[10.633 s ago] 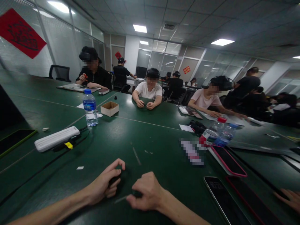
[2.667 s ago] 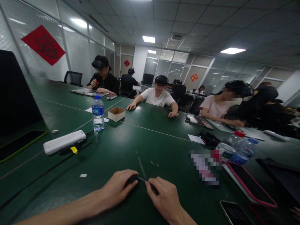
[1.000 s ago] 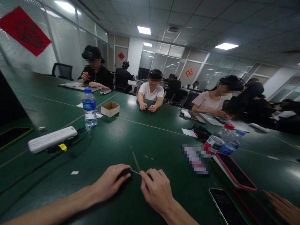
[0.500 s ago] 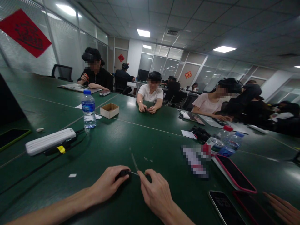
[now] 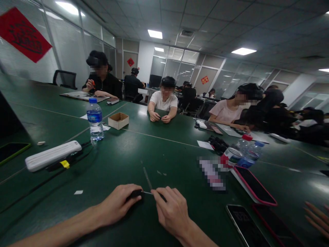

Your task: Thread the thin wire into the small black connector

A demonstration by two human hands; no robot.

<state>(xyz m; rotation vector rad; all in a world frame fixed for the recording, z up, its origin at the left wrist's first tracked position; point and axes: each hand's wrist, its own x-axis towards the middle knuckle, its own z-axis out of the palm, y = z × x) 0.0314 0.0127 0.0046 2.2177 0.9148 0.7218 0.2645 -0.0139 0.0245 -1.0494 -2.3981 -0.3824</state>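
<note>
My left hand (image 5: 123,200) is closed around a small black piece (image 5: 136,193), held low over the green table between thumb and fingers. A thin metal rod (image 5: 147,192) spans the short gap between that piece and my right hand (image 5: 171,209). The fingertips of my right hand are pinched on the rod's right end. Something dark shows under its fingers, too hidden to name. Just beyond my hands, a thin pale strip (image 5: 147,176) lies on the table.
At left are a white power strip (image 5: 53,156), a water bottle (image 5: 95,120) and an open cardboard box (image 5: 118,120). Phones (image 5: 246,224) and bottles (image 5: 253,154) stand at right. Another person's hand (image 5: 317,218) rests at the right edge. Several people sit around the table.
My hands keep nearly the same pose, with the black piece turned slightly. The view has shifted a little. The other person's hand at the right edge has moved slightly right.
</note>
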